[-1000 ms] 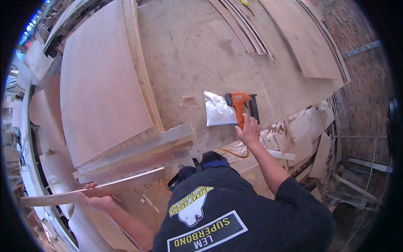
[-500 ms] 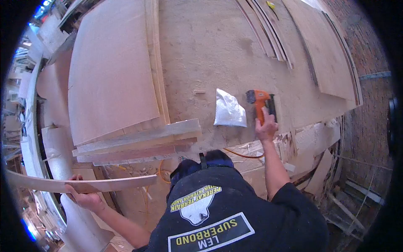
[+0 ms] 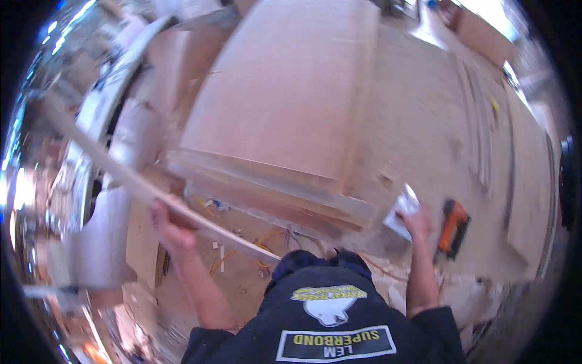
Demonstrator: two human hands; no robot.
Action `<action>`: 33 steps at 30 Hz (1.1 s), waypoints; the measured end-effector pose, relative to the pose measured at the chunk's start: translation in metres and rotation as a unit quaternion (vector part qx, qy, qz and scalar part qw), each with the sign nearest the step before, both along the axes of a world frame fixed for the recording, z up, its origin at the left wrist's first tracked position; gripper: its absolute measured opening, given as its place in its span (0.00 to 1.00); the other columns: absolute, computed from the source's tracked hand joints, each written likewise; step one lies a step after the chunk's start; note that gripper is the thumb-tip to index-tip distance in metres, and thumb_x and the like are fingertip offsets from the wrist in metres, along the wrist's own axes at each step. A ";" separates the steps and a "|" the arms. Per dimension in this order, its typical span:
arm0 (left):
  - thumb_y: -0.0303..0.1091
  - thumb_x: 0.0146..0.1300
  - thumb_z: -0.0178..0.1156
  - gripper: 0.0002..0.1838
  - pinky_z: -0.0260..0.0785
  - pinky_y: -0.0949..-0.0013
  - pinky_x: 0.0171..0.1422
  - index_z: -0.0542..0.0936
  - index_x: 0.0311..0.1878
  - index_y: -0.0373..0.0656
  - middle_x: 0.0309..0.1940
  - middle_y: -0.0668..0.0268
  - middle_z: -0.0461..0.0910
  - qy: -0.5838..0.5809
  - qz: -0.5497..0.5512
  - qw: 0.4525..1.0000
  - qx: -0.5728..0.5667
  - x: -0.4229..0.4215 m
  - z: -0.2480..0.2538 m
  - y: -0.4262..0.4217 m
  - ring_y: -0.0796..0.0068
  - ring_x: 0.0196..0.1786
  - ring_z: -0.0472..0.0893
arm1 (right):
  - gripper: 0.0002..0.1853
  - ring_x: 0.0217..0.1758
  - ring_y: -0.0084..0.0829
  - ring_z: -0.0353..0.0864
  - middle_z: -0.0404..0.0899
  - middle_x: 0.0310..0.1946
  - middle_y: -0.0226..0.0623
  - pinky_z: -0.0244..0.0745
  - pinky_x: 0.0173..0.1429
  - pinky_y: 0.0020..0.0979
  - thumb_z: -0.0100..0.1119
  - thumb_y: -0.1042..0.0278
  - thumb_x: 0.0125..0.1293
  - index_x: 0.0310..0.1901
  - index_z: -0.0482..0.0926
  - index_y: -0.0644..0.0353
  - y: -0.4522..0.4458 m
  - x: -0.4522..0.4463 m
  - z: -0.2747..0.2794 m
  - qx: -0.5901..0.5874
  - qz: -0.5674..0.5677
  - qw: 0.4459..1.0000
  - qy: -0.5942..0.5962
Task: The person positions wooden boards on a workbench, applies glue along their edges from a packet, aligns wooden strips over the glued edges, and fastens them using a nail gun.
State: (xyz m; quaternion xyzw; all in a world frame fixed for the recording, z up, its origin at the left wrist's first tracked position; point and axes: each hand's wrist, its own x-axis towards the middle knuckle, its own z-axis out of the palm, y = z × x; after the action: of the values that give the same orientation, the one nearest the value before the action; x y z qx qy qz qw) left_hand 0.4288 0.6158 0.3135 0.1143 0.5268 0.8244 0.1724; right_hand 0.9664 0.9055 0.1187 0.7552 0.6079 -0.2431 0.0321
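My left hand [image 3: 174, 225] is closed around a long, thin wooden strip [image 3: 130, 177], which slants from the upper left down toward my waist. My right hand [image 3: 417, 223] is over a crumpled white packet [image 3: 397, 225] on the work surface, its fingertips against or just above it. Motion blur hides whether those fingers grip the packet. To the right of that hand, an orange and black nail gun [image 3: 451, 229] lies untouched on the surface.
A large plywood sheet [image 3: 279, 91] lies ahead, with stacked wooden boards [image 3: 291, 203] along its near edge. Narrow strips [image 3: 479, 130] and another panel [image 3: 530, 188] lie at the right. White rolls [image 3: 100, 236] stand at the left; scraps and an orange hose [image 3: 267, 244] are below.
My right hand has let go of the nail gun and moved left to the white packet. The strip in my left hand now slants more steeply. My view has turned left.
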 end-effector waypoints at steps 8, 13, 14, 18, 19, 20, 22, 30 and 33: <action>0.33 0.73 0.68 0.30 0.80 0.68 0.37 0.71 0.76 0.44 0.36 0.67 0.81 0.032 0.013 0.998 0.053 -0.045 -0.012 0.018 0.74 0.35 0.82 | 0.26 0.53 0.59 0.85 0.86 0.47 0.59 0.76 0.57 0.55 0.76 0.57 0.63 0.57 0.82 0.65 -0.032 0.039 -0.076 0.151 -0.102 0.974 0.134; 0.28 0.73 0.67 0.30 0.81 0.68 0.36 0.73 0.76 0.42 0.40 0.68 0.83 0.008 -0.005 0.998 0.063 -0.107 -0.026 0.001 0.75 0.36 0.84 | 0.22 0.59 0.47 0.84 0.83 0.58 0.48 0.78 0.62 0.47 0.66 0.62 0.75 0.64 0.78 0.64 -0.079 0.041 -0.061 0.298 -0.281 0.782 0.469; 0.28 0.73 0.67 0.30 0.80 0.68 0.36 0.73 0.76 0.41 0.41 0.68 0.84 0.005 -0.009 0.999 0.052 -0.115 -0.028 -0.003 0.75 0.35 0.84 | 0.22 0.60 0.43 0.84 0.83 0.58 0.42 0.79 0.62 0.46 0.64 0.60 0.77 0.66 0.77 0.62 -0.090 0.019 -0.027 0.311 -0.317 0.677 0.588; 0.27 0.73 0.67 0.28 0.80 0.70 0.41 0.75 0.74 0.39 0.46 0.68 0.85 0.039 -0.023 0.999 0.017 -0.151 -0.043 -0.022 0.78 0.39 0.84 | 0.23 0.51 0.37 0.85 0.86 0.52 0.36 0.79 0.64 0.47 0.59 0.52 0.79 0.68 0.78 0.55 -0.109 0.007 0.018 0.123 -0.329 0.535 0.768; 0.27 0.72 0.67 0.28 0.79 0.71 0.45 0.75 0.74 0.39 0.47 0.69 0.86 0.042 -0.019 0.999 0.017 -0.153 -0.045 -0.022 0.78 0.41 0.84 | 0.25 0.51 0.37 0.85 0.86 0.51 0.35 0.79 0.64 0.48 0.58 0.49 0.79 0.69 0.78 0.54 -0.109 -0.024 0.040 0.109 -0.277 0.502 0.812; 0.27 0.72 0.67 0.28 0.79 0.72 0.48 0.76 0.74 0.38 0.48 0.69 0.86 0.047 -0.014 0.999 0.020 -0.159 -0.046 -0.023 0.79 0.43 0.83 | 0.26 0.50 0.36 0.85 0.87 0.50 0.34 0.79 0.64 0.49 0.57 0.46 0.79 0.69 0.77 0.53 -0.109 -0.058 0.061 0.088 -0.210 0.474 0.851; 0.26 0.72 0.67 0.28 0.76 0.74 0.53 0.76 0.74 0.37 0.49 0.70 0.86 0.033 -0.035 0.999 -0.001 -0.164 -0.066 -0.027 0.81 0.46 0.82 | 0.29 0.49 0.36 0.85 0.87 0.47 0.32 0.80 0.64 0.51 0.55 0.41 0.80 0.71 0.77 0.51 -0.110 -0.121 0.097 0.038 -0.095 0.439 0.893; 0.26 0.71 0.68 0.28 0.71 0.78 0.53 0.77 0.74 0.35 0.47 0.75 0.85 0.012 -0.152 0.988 -0.030 -0.138 -0.074 -0.041 0.86 0.46 0.79 | 0.16 0.34 0.26 0.86 0.83 0.35 0.31 0.82 0.38 0.31 0.69 0.61 0.69 0.53 0.81 0.61 -0.096 -0.360 0.215 -0.164 0.020 0.697 0.698; 0.28 0.70 0.70 0.29 0.69 0.80 0.48 0.77 0.74 0.35 0.43 0.77 0.84 0.014 -0.185 0.982 -0.034 -0.131 -0.076 -0.049 0.88 0.42 0.78 | 0.20 0.38 0.28 0.88 0.87 0.40 0.36 0.84 0.41 0.32 0.74 0.67 0.68 0.57 0.80 0.65 -0.099 -0.425 0.260 -0.120 0.111 0.735 0.658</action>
State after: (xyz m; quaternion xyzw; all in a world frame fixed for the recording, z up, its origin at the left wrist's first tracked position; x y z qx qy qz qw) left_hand 0.2979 0.5672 0.2377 0.2153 0.5262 0.7584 0.3188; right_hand 0.5410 0.8068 0.3786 0.3240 0.5223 -0.7450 -0.2593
